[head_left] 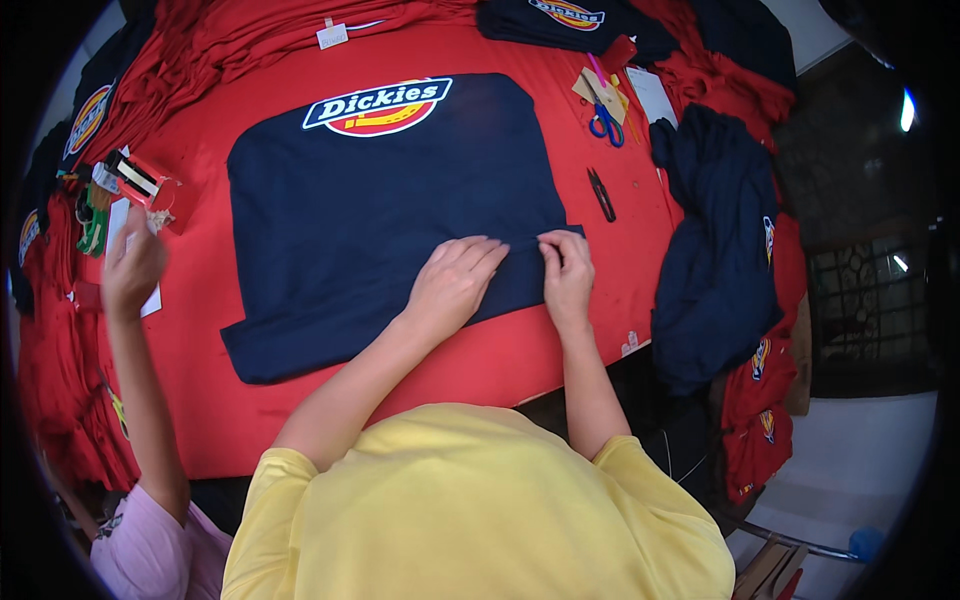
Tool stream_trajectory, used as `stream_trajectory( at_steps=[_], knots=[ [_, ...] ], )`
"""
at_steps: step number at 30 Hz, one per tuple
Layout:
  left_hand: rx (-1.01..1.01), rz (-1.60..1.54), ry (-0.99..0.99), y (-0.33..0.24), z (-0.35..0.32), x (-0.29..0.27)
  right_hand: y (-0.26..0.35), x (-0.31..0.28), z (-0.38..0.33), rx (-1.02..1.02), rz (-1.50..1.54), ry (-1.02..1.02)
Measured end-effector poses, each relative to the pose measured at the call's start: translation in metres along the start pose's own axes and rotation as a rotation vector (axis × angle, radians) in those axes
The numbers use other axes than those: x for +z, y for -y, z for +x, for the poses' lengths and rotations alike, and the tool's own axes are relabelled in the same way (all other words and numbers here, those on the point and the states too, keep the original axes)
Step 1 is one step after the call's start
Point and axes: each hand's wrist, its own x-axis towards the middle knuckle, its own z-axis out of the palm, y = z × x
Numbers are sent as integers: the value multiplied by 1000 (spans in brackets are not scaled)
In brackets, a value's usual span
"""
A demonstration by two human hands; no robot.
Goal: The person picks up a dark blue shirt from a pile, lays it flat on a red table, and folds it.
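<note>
A navy T-shirt is spread on a red cloth-covered table, with a colourful printed logo near its far edge. Toward its near side runs a fold or hem. My left hand lies flat on that part, fingers stretched to the right. My right hand pinches the fabric at the shirt's right corner, thumb and fingers together. The fingertips of both hands are close to each other.
Black thread snips and blue-handled scissors lie to the right. Beyond them is a crumpled navy garment. Red garments are heaped at the back. On the left, a co-worker's hand is raised near a green tape dispenser.
</note>
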Motion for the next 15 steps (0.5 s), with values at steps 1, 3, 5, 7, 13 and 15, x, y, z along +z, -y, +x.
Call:
stream_trajectory(
  at_steps=[1,3,5,7,13,15],
  knots=[
    [-8,49,15,0,4,2,2,2,-7,-16,64,-4],
    [-25,149,42,0,9,5,0,2,-16,88,96,131],
    [-61,209,108,-1,9,2,-1,-1,-20,6,10,148],
    [-105,255,141,-3,11,-1,0,-6,-18,17,-28,237],
    [-114,223,123,3,8,4,7,4,-14,108,-59,156],
    [-120,217,140,3,8,5,17,14,-4,169,-165,88]
  ],
)
